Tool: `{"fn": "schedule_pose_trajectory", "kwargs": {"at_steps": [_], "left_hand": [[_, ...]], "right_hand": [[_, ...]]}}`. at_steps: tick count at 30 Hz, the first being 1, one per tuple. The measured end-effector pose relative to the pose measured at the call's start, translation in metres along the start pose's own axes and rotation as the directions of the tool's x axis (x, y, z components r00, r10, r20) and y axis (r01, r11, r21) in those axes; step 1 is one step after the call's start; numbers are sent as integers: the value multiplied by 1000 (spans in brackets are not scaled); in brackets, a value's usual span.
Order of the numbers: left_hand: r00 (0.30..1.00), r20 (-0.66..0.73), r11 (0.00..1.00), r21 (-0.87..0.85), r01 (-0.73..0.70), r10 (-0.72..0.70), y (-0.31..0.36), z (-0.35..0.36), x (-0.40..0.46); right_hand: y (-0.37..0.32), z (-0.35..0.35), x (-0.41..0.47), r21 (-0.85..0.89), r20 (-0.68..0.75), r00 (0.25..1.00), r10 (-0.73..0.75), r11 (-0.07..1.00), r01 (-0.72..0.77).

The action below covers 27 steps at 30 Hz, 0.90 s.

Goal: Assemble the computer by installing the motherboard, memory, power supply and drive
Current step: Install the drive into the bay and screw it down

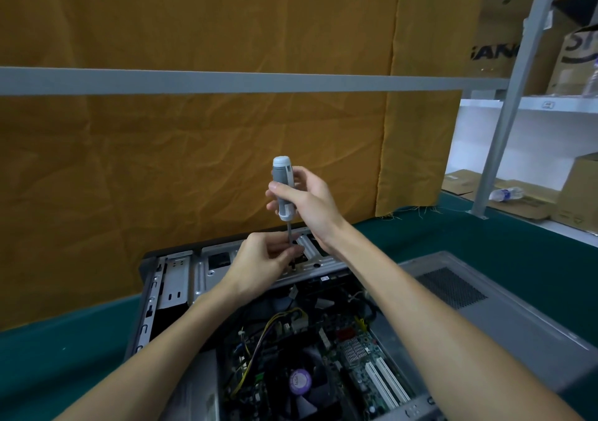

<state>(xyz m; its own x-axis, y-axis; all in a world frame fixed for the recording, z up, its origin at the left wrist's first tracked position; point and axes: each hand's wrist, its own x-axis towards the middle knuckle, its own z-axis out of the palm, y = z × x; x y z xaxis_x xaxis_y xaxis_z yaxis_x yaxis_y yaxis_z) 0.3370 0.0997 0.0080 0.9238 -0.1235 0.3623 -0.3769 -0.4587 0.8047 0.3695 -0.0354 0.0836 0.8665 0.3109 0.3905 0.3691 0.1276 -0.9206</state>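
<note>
**Screwdriver standing upright over the drive bracket**

We are looking down into one open case (181, 291) lying on the green table (48, 356), and we are using the case as our landmark throughout. One screwdriver (283, 191) is standing nearly vertical above the far end of the case, its long axis running up and down, the grey-and-white handle at the top and the thin shaft pointing down at the metal bracket (310, 259) along the far edge.

Our right hand (307, 204) is wrapping its fingers and thumb around the handle, above the case. Our left hand (262, 259) is sitting lower, just over the bracket, its fingertips pinching the shaft near the tip; whether a screw is sitting under the tip we cannot tell.

Inside the case, toward its near end, one motherboard (356, 356) is lying flat, with one black fan (301, 382) on it and two white slots (385, 382) running side by side near the right wall. A bundle of wires (265, 330) is crossing between the fan and the bracket.

To the right of the case one grey side panel (485, 317) is lying flat, just beside the case's right wall. Behind the case an orange cloth (194, 161) is hanging close to its far edge, leaving little room there; bare table is showing to the left of the case.
</note>
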Motion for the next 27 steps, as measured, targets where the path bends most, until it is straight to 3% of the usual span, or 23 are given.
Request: {"fn": "schedule_pose_trajectory", "kwargs": {"at_steps": [7,13,19,24,27], "left_hand": [[969,-225,995,56,-86,97,3,4,2],[996,-75,999,16,-41,42,2,0,4],[965,-244,995,66,-80,94,6,6,1],[995,-86,998,-20,-57,55,10,8,1],[986,-136,995,18,-94,95,12,11,-1]], "right_hand": [[2,-2,-3,-26,-95,993,-67,998,65],[-1,-7,-5,47,-63,998,-30,998,33],[1,-6,-7,-105,-121,989,-82,992,69],[0,-8,-7,76,-11,1000,-8,997,9],[0,-7,-7,53,-29,999,-35,998,37]]}}
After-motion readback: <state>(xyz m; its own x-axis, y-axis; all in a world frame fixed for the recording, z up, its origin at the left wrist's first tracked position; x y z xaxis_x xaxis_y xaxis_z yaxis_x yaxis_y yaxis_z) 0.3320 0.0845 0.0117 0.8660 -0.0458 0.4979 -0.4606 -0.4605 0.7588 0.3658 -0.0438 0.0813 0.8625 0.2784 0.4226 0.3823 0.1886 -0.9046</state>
